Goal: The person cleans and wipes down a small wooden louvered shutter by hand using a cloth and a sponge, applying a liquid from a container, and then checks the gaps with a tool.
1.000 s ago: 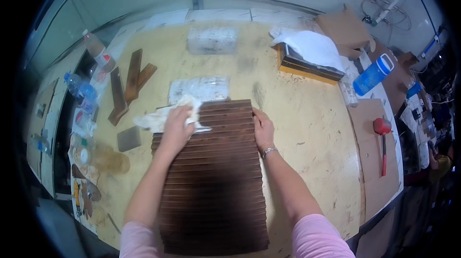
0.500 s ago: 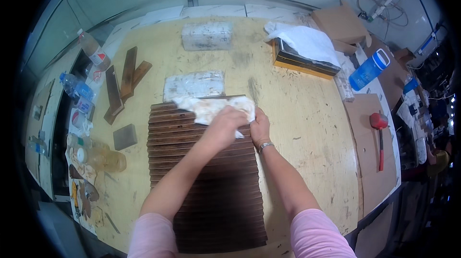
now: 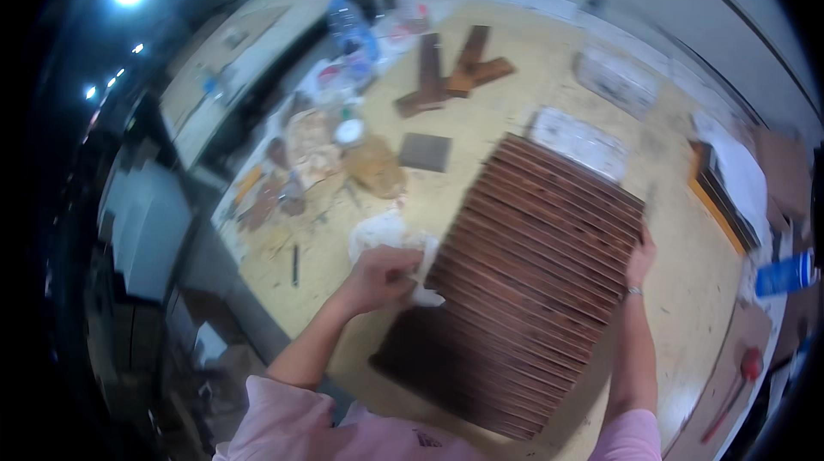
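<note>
A dark brown slatted wooden panel (image 3: 536, 268) lies at a slant on the table, its ridges running across it. My left hand (image 3: 384, 279) is closed on a white cloth (image 3: 378, 231) just off the panel's left edge. The cloth is crumpled, with part hanging below the fist. At the panel's right edge, near its far corner, my right hand (image 3: 640, 257) grips the side, with some of its fingers hidden. Beyond the panel's far edge sits a white wrapped block (image 3: 580, 143).
Left of the panel stand a jar of amber liquid (image 3: 374, 167) and a grey block (image 3: 426, 152). Wooden strips (image 3: 431, 70) and bottles (image 3: 352, 29) are farther back. On the right are a white cloth over a black-and-yellow box (image 3: 721, 195), a blue bottle (image 3: 783, 275) and a red mallet (image 3: 750, 365).
My left hand has carried the cloth from the panel's far edge out past its left side. The view has swung left and tilted. My right hand remains at the panel's right edge.
</note>
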